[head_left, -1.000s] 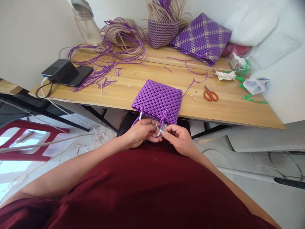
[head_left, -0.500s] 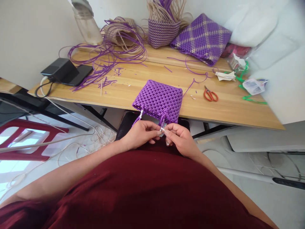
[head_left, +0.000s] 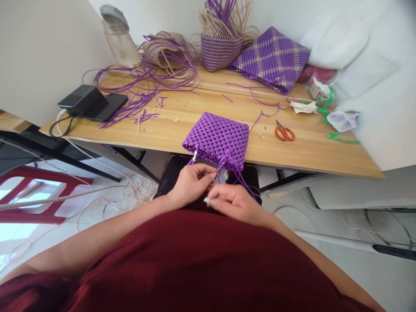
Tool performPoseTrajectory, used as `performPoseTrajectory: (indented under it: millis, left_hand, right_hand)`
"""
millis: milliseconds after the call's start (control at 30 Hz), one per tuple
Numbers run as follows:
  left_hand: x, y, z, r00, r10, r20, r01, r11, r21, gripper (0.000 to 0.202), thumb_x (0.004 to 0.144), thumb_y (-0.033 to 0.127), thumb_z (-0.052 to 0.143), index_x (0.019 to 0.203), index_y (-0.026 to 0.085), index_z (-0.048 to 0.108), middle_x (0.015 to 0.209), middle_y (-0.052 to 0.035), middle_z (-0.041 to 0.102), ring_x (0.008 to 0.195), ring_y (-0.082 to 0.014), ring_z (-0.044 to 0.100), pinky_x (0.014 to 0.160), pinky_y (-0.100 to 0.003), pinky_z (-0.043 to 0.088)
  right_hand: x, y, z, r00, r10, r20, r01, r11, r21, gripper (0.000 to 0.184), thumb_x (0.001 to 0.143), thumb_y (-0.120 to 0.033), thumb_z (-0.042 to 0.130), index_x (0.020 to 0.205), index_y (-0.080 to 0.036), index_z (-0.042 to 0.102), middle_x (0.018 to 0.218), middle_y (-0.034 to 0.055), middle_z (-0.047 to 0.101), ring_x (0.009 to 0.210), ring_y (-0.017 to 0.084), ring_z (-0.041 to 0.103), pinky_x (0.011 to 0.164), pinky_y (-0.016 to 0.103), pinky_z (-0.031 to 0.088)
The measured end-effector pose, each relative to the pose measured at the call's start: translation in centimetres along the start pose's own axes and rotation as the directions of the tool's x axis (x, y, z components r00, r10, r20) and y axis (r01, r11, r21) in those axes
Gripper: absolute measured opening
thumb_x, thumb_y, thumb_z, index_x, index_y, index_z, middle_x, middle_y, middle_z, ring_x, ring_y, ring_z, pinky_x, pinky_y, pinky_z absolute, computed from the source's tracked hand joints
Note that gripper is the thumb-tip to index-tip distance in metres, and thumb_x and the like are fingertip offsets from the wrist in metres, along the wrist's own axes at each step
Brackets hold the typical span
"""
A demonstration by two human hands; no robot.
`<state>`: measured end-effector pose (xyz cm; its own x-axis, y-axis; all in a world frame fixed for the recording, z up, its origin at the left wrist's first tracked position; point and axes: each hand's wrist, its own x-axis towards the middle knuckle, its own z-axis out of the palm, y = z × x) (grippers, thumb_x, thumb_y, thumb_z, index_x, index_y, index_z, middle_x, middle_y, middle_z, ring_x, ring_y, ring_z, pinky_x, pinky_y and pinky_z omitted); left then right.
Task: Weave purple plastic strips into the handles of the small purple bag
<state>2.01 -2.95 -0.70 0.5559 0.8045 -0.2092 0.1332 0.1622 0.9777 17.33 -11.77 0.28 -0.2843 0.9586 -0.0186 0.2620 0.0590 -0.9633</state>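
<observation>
A woven purple bag point(head_left: 221, 134) rests at the table's front edge, its opening toward me. One of its cords, at the left, carries a white wrapped band point(head_left: 195, 155). With thumb and forefinger, my left hand point(head_left: 192, 184) pinches the end of a purple plastic strip point(head_left: 222, 164) looped from the bag's right side. My right hand point(head_left: 234, 203) is closed, apart from the bag and close to my shirt. A small white piece point(head_left: 206, 200) shows at its fingertips, too blurred to name further. Loose purple strips point(head_left: 242, 180) hang beside that hand.
Red-handled scissors point(head_left: 285, 132) lie right of the bag. Coiled purple strips point(head_left: 156, 65) and cut scraps cover the table's left, near a black device point(head_left: 82, 99). Behind stand a half-woven basket point(head_left: 219, 52) and a purple-beige bag point(head_left: 274, 58). A bottle point(head_left: 120, 41) is at back left.
My right hand has drawn back toward me and left, away from the strip, with the white piece at its fingertips. My left hand keeps its pinch. Loose purple strips now show at the right.
</observation>
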Motion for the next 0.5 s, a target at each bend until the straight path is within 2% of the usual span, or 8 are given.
performPoseTrajectory:
  millis: [67,100,167,200,267,333,400,500]
  left_hand:
    - [0.1,0.0,-0.1,1.0,0.017,-0.008,-0.017,1.0,-0.019,0.015,0.08,0.023,0.07,0.09,0.012,0.072,0.08,-0.0043,0.072,0.061,-0.0114,0.064,0.056,-0.02,0.053]
    - [0.1,-0.1,-0.1,1.0,0.013,0.011,-0.012,0.999,-0.044,0.018,0.079,0.025,0.071,0.091,0.012,0.072,0.081,-0.0047,0.072,0.062,-0.0115,0.064,0.057,-0.02,0.054]
    - [0.2,-0.3,-0.3,0.998,-0.021,0.064,0.029,0.993,-0.113,0.023,0.078,0.027,0.074,0.095,0.012,0.072,0.084,-0.0057,0.072,0.065,-0.0122,0.066,0.06,-0.021,0.055]
    - [0.3,-0.4,-0.3,0.995,-0.046,0.088,0.059,0.988,-0.146,0.025,0.077,0.027,0.075,0.097,0.012,0.072,0.084,-0.006,0.072,0.067,-0.0127,0.066,0.061,-0.022,0.056]
    - [0.4,-0.5,-0.5,0.988,-0.09,0.123,0.114,0.973,-0.203,0.028,0.077,0.026,0.076,0.101,0.012,0.071,0.084,-0.0065,0.072,0.071,-0.0139,0.068,0.062,-0.022,0.057]
    - [0.5,-0.6,-0.6,0.984,-0.107,0.144,0.142,0.955,-0.259,0.027,0.08,0.025,0.073,0.103,0.011,0.071,0.082,-0.0066,0.071,0.074,-0.0158,0.07,0.063,-0.023,0.058]
    - [0.8,-0.4,-0.7,0.981,-0.114,0.156,0.158,0.938,-0.31,0.023,0.085,0.024,0.068,0.103,0.011,0.07,0.081,-0.0064,0.07,0.075,-0.0175,0.072,0.063,-0.023,0.058]
    - [1.1,-0.1,-0.7,0.977,-0.141,0.159,0.188,0.923,-0.337,0.017,0.089,0.02,0.062,0.1,0.01,0.069,0.08,-0.0068,0.069,0.074,-0.0178,0.072,0.06,-0.023,0.058]
  right_hand:
    - [-0.1,-0.6,0.3,0.998,-0.023,0.065,0.024,1.0,-0.016,0.018,0.095,-0.033,0.057,0.087,-0.017,0.063,0.068,-0.0028,0.056,0.06,0.01,0.046,0.06,0.024,0.038]
    - [-0.3,-0.9,0.3,0.999,-0.023,0.022,0.024,0.999,-0.037,0.019,0.096,-0.033,0.056,0.088,-0.018,0.063,0.067,-0.0027,0.056,0.06,0.01,0.047,0.059,0.024,0.039]
    - [-0.9,-1.3,-0.3,0.985,-0.05,-0.164,0.026,0.989,-0.144,0.019,0.096,-0.032,0.056,0.089,-0.019,0.066,0.069,-0.001,0.062,0.061,0.012,0.052,0.059,0.024,0.041]
    - [-1.3,-1.5,-0.9,0.956,-0.096,-0.278,0.029,0.971,-0.236,0.017,0.095,-0.032,0.058,0.09,-0.019,0.068,0.074,0.0003,0.066,0.063,0.013,0.056,0.06,0.025,0.043]
    - [-2.3,-1.5,-3.2,0.838,-0.243,-0.489,-0.009,0.889,-0.459,0.014,0.092,-0.03,0.063,0.092,-0.021,0.073,0.084,0.0028,0.072,0.069,0.015,0.062,0.065,0.027,0.047]
    - [-3.2,-0.9,-6.8,0.652,-0.405,-0.64,-0.139,0.767,-0.627,0.015,0.091,-0.03,0.065,0.097,-0.022,0.076,0.087,0.005,0.074,0.073,0.018,0.065,0.071,0.03,0.05]
    - [-4.1,0.1,-11.2,0.478,-0.544,-0.69,-0.297,0.638,-0.71,0.02,0.092,-0.032,0.063,0.1,-0.02,0.077,0.09,0.0094,0.074,0.082,0.022,0.067,0.078,0.035,0.051]
    - [-4.9,1.8,-16.9,0.462,-0.598,-0.656,-0.571,0.365,-0.735,0.034,0.08,-0.03,0.074,0.111,-0.016,0.076,0.12,0.0218,0.066,0.115,0.036,0.059,0.097,0.051,0.041]
